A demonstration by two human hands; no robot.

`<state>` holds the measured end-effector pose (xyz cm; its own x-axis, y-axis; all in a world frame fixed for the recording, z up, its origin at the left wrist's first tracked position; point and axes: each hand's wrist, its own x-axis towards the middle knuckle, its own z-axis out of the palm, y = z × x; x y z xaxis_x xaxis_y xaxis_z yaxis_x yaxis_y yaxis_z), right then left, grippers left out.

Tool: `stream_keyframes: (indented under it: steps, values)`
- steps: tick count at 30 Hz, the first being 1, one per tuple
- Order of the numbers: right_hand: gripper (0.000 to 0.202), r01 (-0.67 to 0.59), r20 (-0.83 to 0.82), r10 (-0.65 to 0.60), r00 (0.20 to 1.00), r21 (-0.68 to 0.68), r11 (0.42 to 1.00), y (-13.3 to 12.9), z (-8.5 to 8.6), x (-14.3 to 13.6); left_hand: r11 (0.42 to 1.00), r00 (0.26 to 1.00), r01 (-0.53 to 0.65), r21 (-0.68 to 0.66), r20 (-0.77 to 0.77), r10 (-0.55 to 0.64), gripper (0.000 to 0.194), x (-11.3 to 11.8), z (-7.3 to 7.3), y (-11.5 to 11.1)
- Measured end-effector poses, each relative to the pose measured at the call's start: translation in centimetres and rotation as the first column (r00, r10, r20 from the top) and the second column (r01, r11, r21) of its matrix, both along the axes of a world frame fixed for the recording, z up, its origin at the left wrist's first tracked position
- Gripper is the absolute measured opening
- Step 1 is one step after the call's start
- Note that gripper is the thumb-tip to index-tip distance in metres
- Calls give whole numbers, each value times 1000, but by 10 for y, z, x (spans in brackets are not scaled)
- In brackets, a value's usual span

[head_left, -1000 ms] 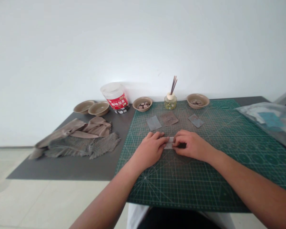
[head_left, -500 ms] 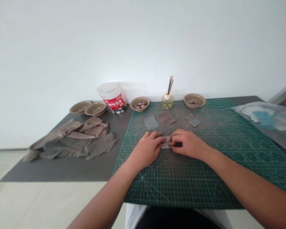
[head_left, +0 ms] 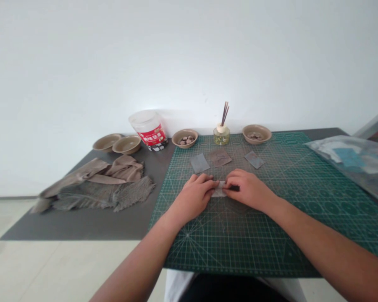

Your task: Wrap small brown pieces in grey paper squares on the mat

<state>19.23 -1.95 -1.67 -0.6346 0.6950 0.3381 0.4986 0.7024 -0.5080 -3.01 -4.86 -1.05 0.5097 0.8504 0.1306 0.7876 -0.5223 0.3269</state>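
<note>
A small pale piece, paper or cloth (head_left: pixel 219 191), lies on the green cutting mat (head_left: pixel 227 251) between my hands. My left hand (head_left: pixel 197 195) rests on the mat with its fingers closed on the piece's left side. From the right, my right hand (head_left: pixel 247 188) pinches the same piece between thumb and fingertips. Just beyond my hands lie a grey square (head_left: pixel 199 162), a brown square (head_left: pixel 220 157) with a dark line on it, and a smaller grey square (head_left: pixel 254 160). The parts of the pale piece under my fingers are hidden.
Bowls with small round pieces, one on the left (head_left: pixel 185 138) and one on the right (head_left: pixel 256 134), flank a reed diffuser (head_left: pixel 221 136). Leftward are a red-labelled tub (head_left: pixel 151 134), two more bowls (head_left: pixel 126 144) and crumpled cloths (head_left: pixel 113 184). A plastic bag (head_left: pixel 359 157) lies right.
My right fingertips have shifted slightly on the pale piece, and a little more of it shows between my hands. Both hands keep hold of it; the other things stay put.
</note>
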Motion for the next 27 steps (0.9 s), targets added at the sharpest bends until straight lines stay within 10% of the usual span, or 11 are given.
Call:
stream_keyframes:
  steps: [27]
  values:
    - [9, 31, -8, -31, 1000, -5, 1000, -1, 0, 4, 1000, 1000, -7, -8, -20, 7, 36, 1, 1, -2]
